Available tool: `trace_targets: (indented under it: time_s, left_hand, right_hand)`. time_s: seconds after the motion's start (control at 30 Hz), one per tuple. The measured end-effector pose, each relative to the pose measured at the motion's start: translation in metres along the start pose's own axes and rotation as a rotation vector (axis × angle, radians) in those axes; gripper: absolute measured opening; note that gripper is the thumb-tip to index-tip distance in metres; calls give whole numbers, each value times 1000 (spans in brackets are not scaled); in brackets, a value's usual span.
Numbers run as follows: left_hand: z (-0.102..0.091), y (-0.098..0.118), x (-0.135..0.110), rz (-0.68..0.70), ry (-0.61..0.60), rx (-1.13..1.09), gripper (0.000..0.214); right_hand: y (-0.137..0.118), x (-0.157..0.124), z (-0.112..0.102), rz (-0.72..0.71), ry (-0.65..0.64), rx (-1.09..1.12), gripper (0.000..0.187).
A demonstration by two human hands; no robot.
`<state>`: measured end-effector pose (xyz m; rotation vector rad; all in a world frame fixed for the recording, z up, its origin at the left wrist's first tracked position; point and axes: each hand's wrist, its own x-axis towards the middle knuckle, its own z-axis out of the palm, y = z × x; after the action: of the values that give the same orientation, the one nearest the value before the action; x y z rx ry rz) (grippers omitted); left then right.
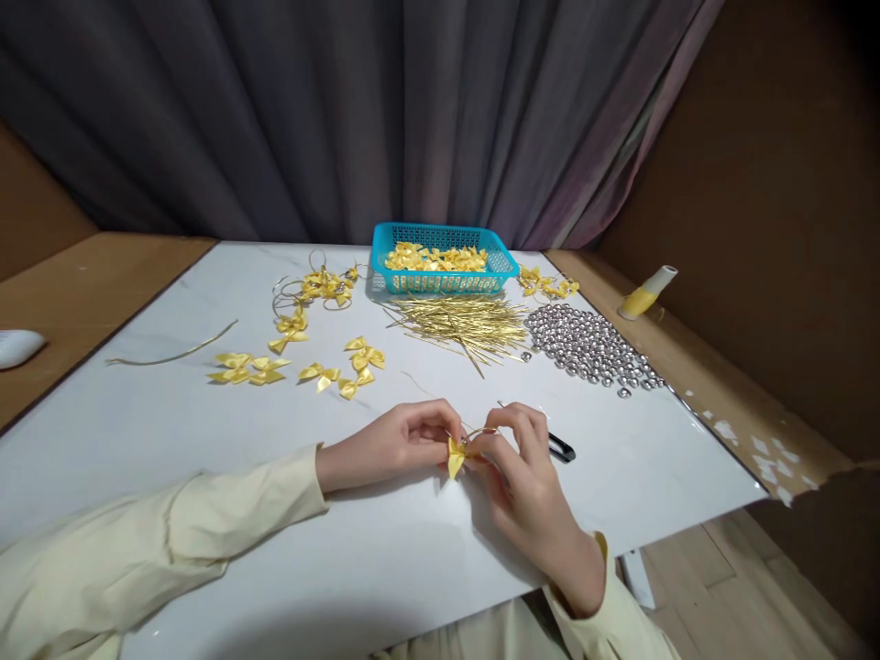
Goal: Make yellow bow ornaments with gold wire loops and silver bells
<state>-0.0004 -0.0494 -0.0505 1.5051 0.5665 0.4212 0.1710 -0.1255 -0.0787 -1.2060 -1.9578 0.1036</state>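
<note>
Between both hands, just above the white table [385, 568], is a yellow ribbon bow [455, 458] with a gold wire [485, 430] curving beside it. My left hand [405, 442] pinches the bow's left side between thumb and fingers. From the right, my right hand [519, 467] is closed at the bow and wire; its fingertips are partly hidden, so I cannot tell exactly which it grips. A small silver bell or bead shows at the bow's top. Behind my right hand lies a black-handled tool [562, 447], partly covered.
A blue basket [445, 286] of yellow bows stands at the back. Before it lie gold wire strips [467, 325] and silver beads [591, 344]. Loose bows [247, 368] and wired bows [323, 286] lie left. A yellow thread spool [646, 293] stands right.
</note>
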Motion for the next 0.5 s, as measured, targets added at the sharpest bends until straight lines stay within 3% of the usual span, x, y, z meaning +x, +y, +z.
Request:
trace_targets:
  time_s: [0.3,0.5]
  left_hand:
    - [2,-3,-1,6,68,58,4]
    - [-4,0,3,84,183,66,9]
  right_hand:
    - [-4,0,-5,-10,-117,106,22]
    - [-8,3,-13,31,40,239,22]
